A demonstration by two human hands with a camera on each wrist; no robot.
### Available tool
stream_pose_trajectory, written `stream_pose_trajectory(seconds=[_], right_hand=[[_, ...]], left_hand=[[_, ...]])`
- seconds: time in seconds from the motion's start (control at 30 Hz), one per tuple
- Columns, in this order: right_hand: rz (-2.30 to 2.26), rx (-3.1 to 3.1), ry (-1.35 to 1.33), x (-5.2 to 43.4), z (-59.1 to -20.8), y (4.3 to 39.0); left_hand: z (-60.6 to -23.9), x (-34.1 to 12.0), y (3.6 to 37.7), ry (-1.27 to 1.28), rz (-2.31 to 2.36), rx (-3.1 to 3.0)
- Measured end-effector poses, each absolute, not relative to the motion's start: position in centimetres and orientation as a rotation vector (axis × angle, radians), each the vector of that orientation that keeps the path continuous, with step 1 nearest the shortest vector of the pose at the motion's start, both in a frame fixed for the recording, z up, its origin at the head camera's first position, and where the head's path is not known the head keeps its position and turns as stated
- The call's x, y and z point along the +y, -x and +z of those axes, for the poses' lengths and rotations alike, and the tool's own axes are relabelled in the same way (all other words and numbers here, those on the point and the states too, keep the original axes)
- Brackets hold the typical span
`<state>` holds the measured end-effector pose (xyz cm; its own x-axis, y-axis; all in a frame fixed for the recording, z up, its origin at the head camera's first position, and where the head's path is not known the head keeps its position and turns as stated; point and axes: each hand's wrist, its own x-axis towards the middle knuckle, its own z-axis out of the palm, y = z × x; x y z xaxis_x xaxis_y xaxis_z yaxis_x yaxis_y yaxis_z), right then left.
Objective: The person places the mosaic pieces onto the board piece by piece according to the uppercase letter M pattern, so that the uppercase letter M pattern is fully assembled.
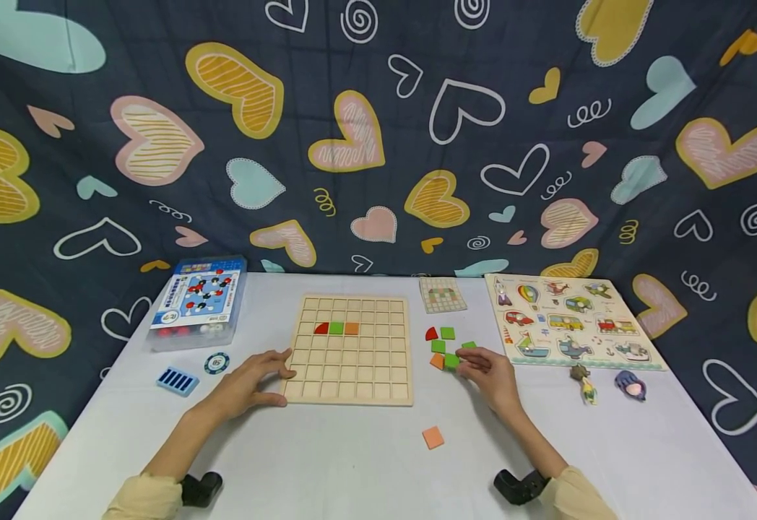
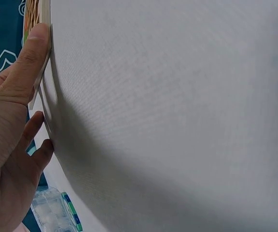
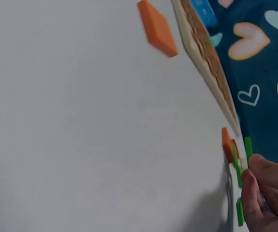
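The left hand rests on the white table at the wooden grid board's seven o'clock corner, fingers spread and lying against the board's left edge; the left wrist view shows the thumb pressed flat along that edge. On the board, a red quarter-round piece, a green square and an orange square sit side by side in the third row.

The right hand is at three o'clock from the board, its fingertips closing on a green tile in a small cluster of loose tiles; it seems to pinch the tile, though the blurred right wrist view leaves this uncertain. A lone orange tile lies at five o'clock from the board, well apart from the cluster.

A pattern card lies at one o'clock from the board, a vehicle puzzle at two o'clock, and a plastic box at ten o'clock.
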<state>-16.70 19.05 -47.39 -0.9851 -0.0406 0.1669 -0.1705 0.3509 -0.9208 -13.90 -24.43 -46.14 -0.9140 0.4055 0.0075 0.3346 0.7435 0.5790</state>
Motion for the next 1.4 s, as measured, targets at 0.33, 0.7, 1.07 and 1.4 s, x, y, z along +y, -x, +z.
stream_pose_trajectory(seconds=[0.33, 0.7, 1.07, 1.4], right_hand=[[1.787, -2.48, -0.132, 16.3, -47.2, 18.7], [1.794, -2.454, -0.216, 11.9, -47.3, 20.9], [1.751, -2.442, -0.384, 8.0, -46.1, 22.3], [1.572, -2.538, -0.504, 6.2, -47.2, 24.0]], left_hand=[[-46.1, -24.3, 13.9, -0.61, 0.915, 2.821], [-45.9, -24.3, 13.7, -0.586, 0.905, 2.817], [-46.1, -24.4, 13.8, -0.61, 0.903, 2.824], [-46.2, -24.4, 13.9, -0.58, 0.902, 2.81]])
